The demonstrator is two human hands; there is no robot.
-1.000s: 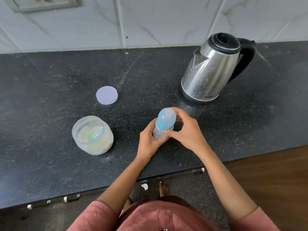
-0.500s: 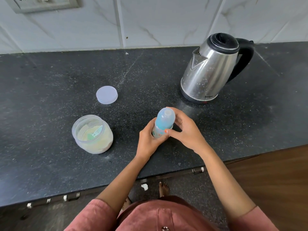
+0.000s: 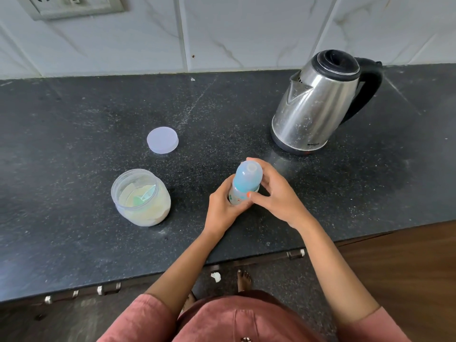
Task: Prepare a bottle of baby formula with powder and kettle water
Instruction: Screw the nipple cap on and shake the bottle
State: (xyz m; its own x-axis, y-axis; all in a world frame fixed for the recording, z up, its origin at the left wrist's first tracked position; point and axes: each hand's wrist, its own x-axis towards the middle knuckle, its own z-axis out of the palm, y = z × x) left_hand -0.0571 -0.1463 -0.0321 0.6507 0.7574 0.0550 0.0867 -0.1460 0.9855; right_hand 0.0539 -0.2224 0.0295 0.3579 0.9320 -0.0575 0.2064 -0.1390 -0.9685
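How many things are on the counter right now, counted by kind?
Kettle: 1
Powder jar, open: 1
Scoop inside the jar: 1
Loose lid: 1
Baby bottle, gripped by the left hand and the right hand: 1
Total: 5

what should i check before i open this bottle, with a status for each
1. Baby bottle steadied by left hand round its body: ok.
2. Right hand holds the blue cap: ok.
3. Powder jar open, jar lid lying apart on the counter: ok.
4. Scoop inside the jar: ok.
5. Kettle upright, lid shut: ok; water inside: cannot tell.
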